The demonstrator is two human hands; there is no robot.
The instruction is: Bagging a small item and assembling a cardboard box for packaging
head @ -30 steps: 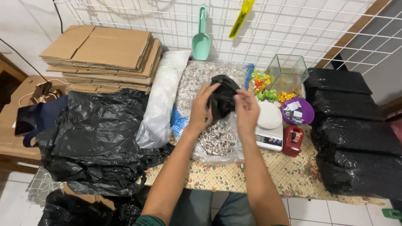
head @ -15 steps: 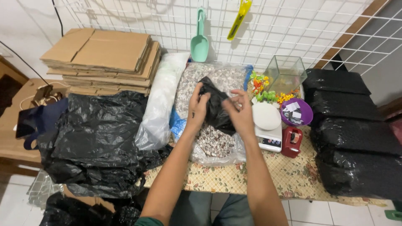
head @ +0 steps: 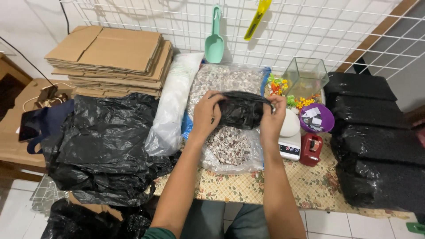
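Black plastic, a small filled bag [head: 241, 109], was held at centre frame over the clear sack of pebbles [head: 228, 146], both ends gripped, seemingly to keep it taut. The left hand [head: 206, 114] and right hand [head: 272, 118] were each clamped on it, fingers curled tight.

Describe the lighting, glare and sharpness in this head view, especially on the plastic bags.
Head view: even indoor light, soft shadows. Glossy highlights streak the black plastic bags at left and the stacked black packs at right. The small black bag between the left hand and right hand is sharp. Wide-angle bending bows the wire grid.
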